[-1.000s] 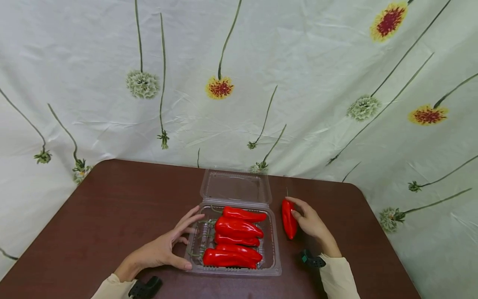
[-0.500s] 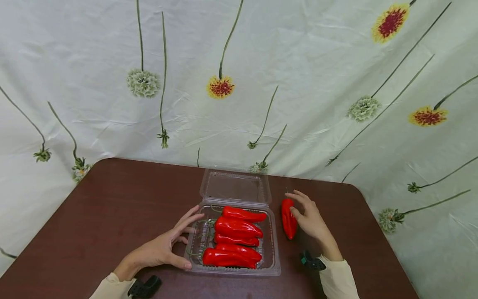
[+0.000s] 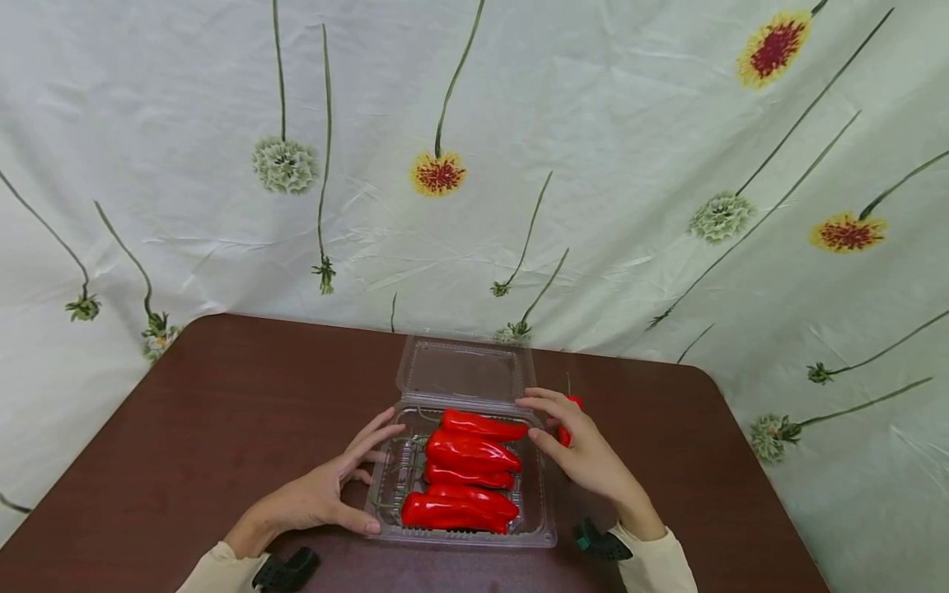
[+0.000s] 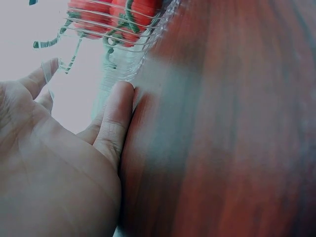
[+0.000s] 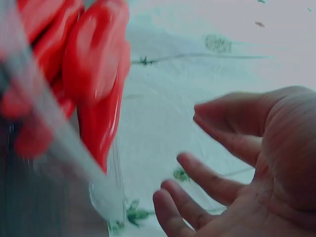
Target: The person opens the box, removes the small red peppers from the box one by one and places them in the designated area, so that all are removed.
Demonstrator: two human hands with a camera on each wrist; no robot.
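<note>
by clear box [image 3: 463,539], l grip [image 3: 319,497] spread w/ fingers touching, r grip [image 3: 589,463] spread & empty.

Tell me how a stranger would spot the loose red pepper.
On the dark brown table sits an open clear plastic clamshell holding red peppers. In the head view, just right of that, the loose red pepper is partly hidden by the right hand, stem toward the table's far edge. It alone lies outside the clamshell.

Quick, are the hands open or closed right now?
Left hand: open, touching the clear box.
Right hand: open, holding nothing.
</note>
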